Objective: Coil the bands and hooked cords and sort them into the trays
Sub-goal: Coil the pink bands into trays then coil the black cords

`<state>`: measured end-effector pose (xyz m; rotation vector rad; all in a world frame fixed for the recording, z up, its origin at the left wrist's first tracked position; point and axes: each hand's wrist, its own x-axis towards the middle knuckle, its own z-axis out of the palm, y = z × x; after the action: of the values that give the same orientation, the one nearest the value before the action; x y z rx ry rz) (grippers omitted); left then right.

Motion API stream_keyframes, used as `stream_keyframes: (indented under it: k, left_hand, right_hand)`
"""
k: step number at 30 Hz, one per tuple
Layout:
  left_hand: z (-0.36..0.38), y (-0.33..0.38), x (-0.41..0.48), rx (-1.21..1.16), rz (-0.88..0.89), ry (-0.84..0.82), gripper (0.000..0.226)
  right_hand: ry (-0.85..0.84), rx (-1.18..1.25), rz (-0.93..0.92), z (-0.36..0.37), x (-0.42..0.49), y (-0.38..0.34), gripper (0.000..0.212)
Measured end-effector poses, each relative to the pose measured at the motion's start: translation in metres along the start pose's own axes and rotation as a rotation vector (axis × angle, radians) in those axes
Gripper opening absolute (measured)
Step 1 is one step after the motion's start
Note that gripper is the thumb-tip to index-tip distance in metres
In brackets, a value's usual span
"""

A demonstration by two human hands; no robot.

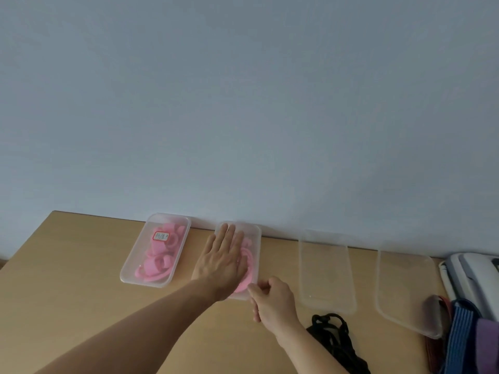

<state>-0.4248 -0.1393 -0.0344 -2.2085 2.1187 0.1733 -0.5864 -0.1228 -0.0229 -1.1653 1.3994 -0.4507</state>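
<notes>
Head view: a wooden worktop (81, 279) runs up to a pale blue wall (243, 103), and four clear plastic trays stand in a row along the far edge.

The first tray (130, 265), furthest left, holds a heap of coiled pink bands (162, 255) and carries a small red-edged label (161, 236); its writing is too blurred to read. Just to its right is the second tray (257, 238), with more pink bands (247, 265) inside.

The left hand (221, 263) lies flat over this tray, fingers straight and together, palm down on the bands. The right hand (272, 298) is at the tray's near right corner with curled fingers, and its thumb lies against the rim. It seems to grip the corner, though the blur makes the contact hard to judge.

Further right, apart from the second tray, the third tray (326, 271) sits flat on the worktop. The fourth tray (405, 287) is tilted, its near end propped on a pile at the right edge: a blue striped strap (461, 336) and a dark red band (436, 306).

A tangle of black cords (332, 336) lies on the worktop in front of the third tray, just beside the right forearm. A white device (469, 271) sits at the far right.
</notes>
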Motion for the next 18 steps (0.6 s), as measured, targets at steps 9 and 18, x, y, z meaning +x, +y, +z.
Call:
stream_keyframes:
  k: [9, 18]
  left_hand:
    - [0.011, 0.003, -0.018, -0.072, 0.016, 0.004, 0.06]
    - [-0.02, 0.024, -0.017, 0.019, 0.018, -0.062, 0.063]
  right_hand:
    - [0.105, -0.154, -0.036, 0.006, -0.013, -0.002, 0.023]
    - [0.304, -0.527, -0.224, -0.066, -0.075, 0.013, 0.012]
